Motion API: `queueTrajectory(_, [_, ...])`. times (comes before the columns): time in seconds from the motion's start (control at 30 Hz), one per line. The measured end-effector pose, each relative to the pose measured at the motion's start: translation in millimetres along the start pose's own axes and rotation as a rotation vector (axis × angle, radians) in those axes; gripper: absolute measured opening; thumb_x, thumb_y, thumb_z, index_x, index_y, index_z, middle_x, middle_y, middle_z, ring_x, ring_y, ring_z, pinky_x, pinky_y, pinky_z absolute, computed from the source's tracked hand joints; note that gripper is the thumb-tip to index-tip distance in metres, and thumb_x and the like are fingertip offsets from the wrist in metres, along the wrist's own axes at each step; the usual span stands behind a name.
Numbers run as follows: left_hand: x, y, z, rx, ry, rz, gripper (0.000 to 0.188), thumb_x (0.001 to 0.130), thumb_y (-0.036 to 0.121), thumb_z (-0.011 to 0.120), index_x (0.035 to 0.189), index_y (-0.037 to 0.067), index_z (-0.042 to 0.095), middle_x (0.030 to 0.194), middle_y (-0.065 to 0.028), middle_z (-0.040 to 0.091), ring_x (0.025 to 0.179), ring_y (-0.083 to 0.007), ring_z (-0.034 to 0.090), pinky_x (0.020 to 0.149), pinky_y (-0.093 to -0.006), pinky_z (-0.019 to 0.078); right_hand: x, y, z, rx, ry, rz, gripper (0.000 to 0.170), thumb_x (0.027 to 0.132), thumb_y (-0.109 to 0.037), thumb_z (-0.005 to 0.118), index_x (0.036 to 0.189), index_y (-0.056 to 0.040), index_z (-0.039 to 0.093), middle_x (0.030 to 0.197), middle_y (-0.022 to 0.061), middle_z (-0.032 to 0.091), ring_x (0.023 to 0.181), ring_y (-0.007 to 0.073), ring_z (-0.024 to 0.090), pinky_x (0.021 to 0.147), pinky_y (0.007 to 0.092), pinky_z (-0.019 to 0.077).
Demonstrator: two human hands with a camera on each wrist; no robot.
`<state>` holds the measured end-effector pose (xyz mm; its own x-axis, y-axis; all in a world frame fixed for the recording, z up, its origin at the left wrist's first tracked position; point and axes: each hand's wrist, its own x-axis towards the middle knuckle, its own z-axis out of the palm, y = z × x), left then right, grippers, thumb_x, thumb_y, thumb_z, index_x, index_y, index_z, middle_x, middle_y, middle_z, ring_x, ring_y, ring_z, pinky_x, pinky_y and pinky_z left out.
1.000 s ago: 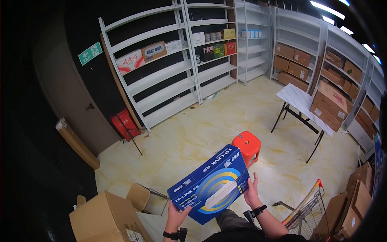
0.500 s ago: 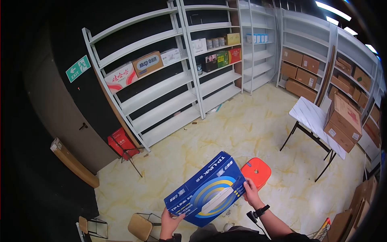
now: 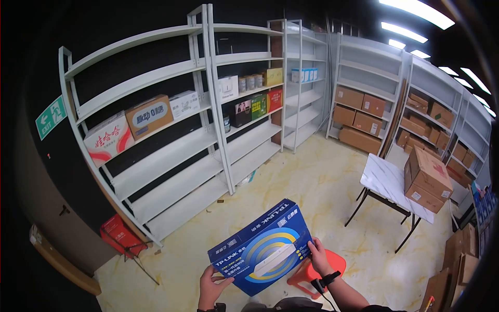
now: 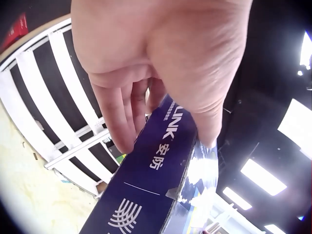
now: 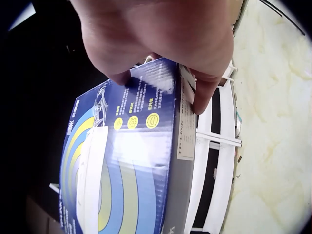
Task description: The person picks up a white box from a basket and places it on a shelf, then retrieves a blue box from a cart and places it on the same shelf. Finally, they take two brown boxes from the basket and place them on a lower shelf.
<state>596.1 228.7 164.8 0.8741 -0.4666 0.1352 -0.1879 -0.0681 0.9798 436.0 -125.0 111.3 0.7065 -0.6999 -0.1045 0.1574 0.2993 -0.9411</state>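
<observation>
A blue TP-LINK cardboard box (image 3: 254, 260) with yellow and light-blue rings on its broad face is held tilted in front of the body. My left hand (image 3: 211, 287) grips its left end, thumb on the printed face. At the opposite end my right hand (image 3: 320, 261) holds the box, its thumb on the printed face. The left wrist view shows the left hand (image 4: 156, 53) with fingers and thumb on either side of the box's narrow side (image 4: 146, 165). In the right wrist view, fingers of the right hand (image 5: 161, 39) reach over a labelled end.
An orange-red stool (image 3: 306, 275) stands just below the box. White shelves (image 3: 171, 156) with several cartons line the walls. To the right, a marble-patterned table (image 3: 379, 179) bears brown cartons (image 3: 429, 179). A red case (image 3: 120, 232) and thin stand are at left.
The head view has shifted, so the left shelves look larger and nearer. The chairs and cardboard carton at lower left have left the view. Both hands keep hold of the blue box.
</observation>
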Motion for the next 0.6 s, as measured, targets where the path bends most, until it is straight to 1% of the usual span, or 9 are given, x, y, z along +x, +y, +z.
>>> queueTrajectory(0.03, [29.8, -2.3, -1.3, -0.042, -0.056, 0.016, 0.057, 0.069, 0.002, 0.087, 0.119, -0.001, 0.059, 0.109, -0.008, 0.066, 0.098, -0.0178, 0.067, 0.078, -0.0298, 0.0596, 15.2, -5.6, 2.5, 0.015, 0.02, -0.021, 0.024, 0.103, -0.019, 0.052, 0.125, -0.0092, 0.054, 0.105, -0.0009, 0.063, 0.09, 0.008, 0.061, 0.077, 0.0248, 0.0522])
queueTrajectory(0.1, [76.8, -6.4, 12.0, -0.082, -0.132, 0.029, 0.057, 0.069, 0.001, 0.087, 0.119, -0.001, 0.059, 0.109, -0.0081, 0.066, 0.098, -0.018, 0.068, 0.079, -0.0302, 0.0595, 33.6, -8.2, -5.7, 0.047, 0.074, -0.031, 0.023, 0.103, -0.018, 0.051, 0.124, -0.0092, 0.054, 0.105, -0.0005, 0.063, 0.09, 0.0081, 0.062, 0.076, 0.025, 0.0529])
queueTrajectory(0.17, [119.2, -7.8, 18.8, -0.108, -0.219, 0.031, 0.057, 0.069, 0.0, 0.087, 0.119, 0.0, 0.058, 0.11, -0.0083, 0.065, 0.099, -0.0181, 0.068, 0.079, -0.0306, 0.0594, 55.5, -4.0, -15.1, 0.114, 0.092, -0.046, 0.03, 0.102, -0.021, 0.055, 0.129, -0.0068, 0.053, 0.112, 0.0037, 0.062, 0.099, 0.0114, 0.061, 0.085, 0.0269, 0.0521])
queueTrajectory(0.2, [137.5, -8.1, 28.8, -0.117, -0.232, 0.017, 0.058, 0.069, -0.001, 0.086, 0.119, 0.0, 0.058, 0.11, -0.0083, 0.065, 0.098, -0.0182, 0.068, 0.079, -0.0307, 0.0595, 64.8, -5.0, -16.7, 0.152, 0.119, -0.054, 0.029, 0.102, -0.019, 0.054, 0.128, -0.0065, 0.053, 0.113, 0.0044, 0.063, 0.098, 0.0114, 0.061, 0.084, 0.0265, 0.052])
queueTrajectory(0.33, [200.2, -16.7, 87.1, -0.163, -0.3, 0.002, 0.06, 0.07, -0.002, 0.086, 0.122, 0.0, 0.056, 0.111, -0.0086, 0.065, 0.098, -0.0181, 0.068, 0.079, -0.0309, 0.0598, 107.9, -8.7, -38.9, 0.178, 0.248, -0.051, 0.026, 0.103, -0.019, 0.053, 0.125, -0.0068, 0.054, 0.106, 0.0025, 0.064, 0.092, 0.0107, 0.062, 0.081, 0.0262, 0.0518])
queueTrajectory(0.4, [237.0, -28.9, 112.7, -0.143, -0.339, -0.015, 0.06, 0.07, -0.002, 0.086, 0.122, 0.0, 0.056, 0.112, -0.0079, 0.064, 0.1, -0.0177, 0.066, 0.078, -0.0313, 0.0601, 141.2, -12.9, -49.8, 0.173, 0.286, -0.047, 0.025, 0.103, -0.02, 0.053, 0.124, -0.0072, 0.054, 0.104, 0.0015, 0.064, 0.089, 0.0101, 0.062, 0.08, 0.0259, 0.0515])
queueTrajectory(0.47, [276.0, -32.5, 141.3, -0.098, -0.349, 0.01, 0.06, 0.07, -0.002, 0.086, 0.122, 0.0, 0.056, 0.112, -0.0067, 0.062, 0.103, -0.0171, 0.064, 0.078, -0.0314, 0.0604, 180.9, -12.5, -63.6, 0.184, 0.332, -0.028, 0.024, 0.103, -0.022, 0.052, 0.123, -0.0082, 0.055, 0.1, 0.0001, 0.064, 0.086, 0.0093, 0.062, 0.08, 0.0258, 0.0512])
queueTrajectory(0.5, [297.7, -30.2, 157.1, -0.095, -0.362, 0.009, 0.06, 0.07, -0.002, 0.085, 0.122, 0.0, 0.055, 0.113, -0.0058, 0.06, 0.104, -0.0168, 0.063, 0.078, -0.0314, 0.0606, 202.1, -14.8, -70.6, 0.182, 0.327, -0.043, 0.024, 0.103, -0.023, 0.052, 0.122, -0.0089, 0.055, 0.1, -0.0001, 0.064, 0.087, 0.0089, 0.062, 0.079, 0.0264, 0.0514])
queueTrajectory(0.6, [365.6, -38.4, 210.2, -0.094, -0.402, 0.011, 0.06, 0.071, -0.001, 0.085, 0.123, 0.0, 0.055, 0.113, -0.0058, 0.059, 0.104, -0.0168, 0.062, 0.078, -0.0311, 0.0606, 268.6, -22.3, -98.2, 0.211, 0.356, -0.093, 0.025, 0.103, -0.022, 0.052, 0.124, -0.0088, 0.054, 0.105, 0.0011, 0.064, 0.092, 0.0098, 0.062, 0.081, 0.0281, 0.0522])
